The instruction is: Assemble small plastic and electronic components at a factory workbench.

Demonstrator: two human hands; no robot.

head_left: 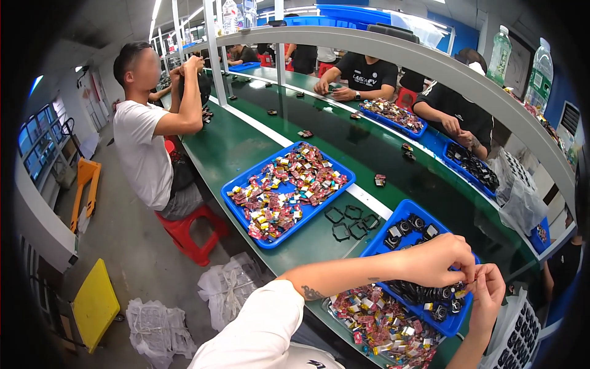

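My left hand reaches across from the lower left, fingers closed in a pinch. Its fingertips meet those of my right hand, also pinched, above the right side of a blue tray. Whatever small thing sits between the fingertips is too small and covered to name. The tray beneath holds many black camera-like parts with round lenses. Against its near side lies a heap of small red, white and yellow electronic pieces. Several thin black frames lie on the green bench left of the tray.
Another blue tray of electronic pieces stands farther left. A green conveyor belt carries scattered small parts. A person in white sits at left; others work across the belt. Stacked black parts lie at right. A metal rail arches above.
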